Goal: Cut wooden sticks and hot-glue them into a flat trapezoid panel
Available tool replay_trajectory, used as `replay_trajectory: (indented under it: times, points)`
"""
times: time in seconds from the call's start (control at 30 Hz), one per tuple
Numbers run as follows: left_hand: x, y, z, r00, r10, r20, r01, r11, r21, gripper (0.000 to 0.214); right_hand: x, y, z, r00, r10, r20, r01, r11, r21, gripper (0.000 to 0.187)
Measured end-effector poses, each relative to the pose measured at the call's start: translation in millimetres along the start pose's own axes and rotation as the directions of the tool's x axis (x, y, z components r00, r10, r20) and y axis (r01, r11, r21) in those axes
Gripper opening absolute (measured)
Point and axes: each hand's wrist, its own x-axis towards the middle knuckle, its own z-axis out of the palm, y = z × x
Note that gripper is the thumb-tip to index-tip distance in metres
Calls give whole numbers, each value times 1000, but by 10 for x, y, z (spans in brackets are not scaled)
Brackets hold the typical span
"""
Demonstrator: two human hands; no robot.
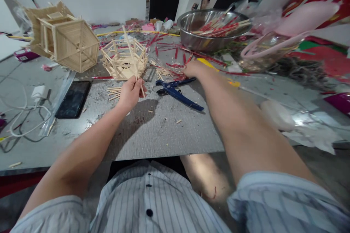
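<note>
In the head view, the person's left hand [131, 93] has its grip pinched around a slender wooden stick [128, 45], which slants up in front of an open wooden frame [116, 68] on the grey surface [175, 136], with short sticks [114, 91] lying just beside that hand. The right hand [192, 67] reaches down among red strips [176, 53] by the blue-handled cutter [180, 96]; its fingers are largely hidden, so whether its grip is clenched or released cannot be told.

We hold a long pale wooden stick [130, 51] tilted upward; dark blue pliers [182, 97] lie, handles spread, on the surface [155, 131].
</note>
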Motion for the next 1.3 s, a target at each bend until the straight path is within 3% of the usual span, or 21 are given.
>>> replay_trajectory:
  times: [0.1,0.2,0.3,0.4,0.5,0.57,0.73,0.83,0.97,1.1,1.2,1.3]
  points:
    - [-7,6,11,1000,-10,13,10,1000,10,26,83,-219,-13,992,102,76,-105,994,41,52]
    - [-16,17,21,1000,-17,26,16,1000,26,27,127,-395,-61,997,-42,59,25,966,257,46]
    - [-26,23,31,999,-23,32,22,999,31,26,83,-454,-100,988,-128,-84,152,873,463,47]
    - [-36,30,38,998,-41,39,41,999,4,26,-59,-440,-142,982,-51,-180,140,839,526,42]
    - [-44,58,35,992,-103,78,110,990,-84,27,-299,-462,-157,985,26,-168,83,789,608,28]
    - [-54,86,28,978,-158,135,177,973,-146,28,-501,-538,-133,988,6,-151,98,737,668,21]
    - [-98,87,46,916,-259,307,324,928,-184,25,-966,-856,-8,968,-241,-73,138,263,955,13]
    - [-110,-16,91,873,-246,420,338,927,-160,24,-1100,-985,61,958,-276,-80,124,144,982,13]
    - [-81,-177,136,862,-31,506,161,963,-216,16,-1159,-1005,100,947,-258,-188,229,136,964,17]
    - [-31,-272,144,861,179,476,-89,975,-205,14,-1196,-968,92,900,-240,-365,417,220,882,18]
    - [-10,-332,156,884,191,426,-168,981,-92,20,-1218,-958,105,860,-231,-454,508,328,796,14]
    - [-3,-359,153,893,170,417,-211,976,56,24,-1261,-956,119,853,-247,-460,522,448,726,9]
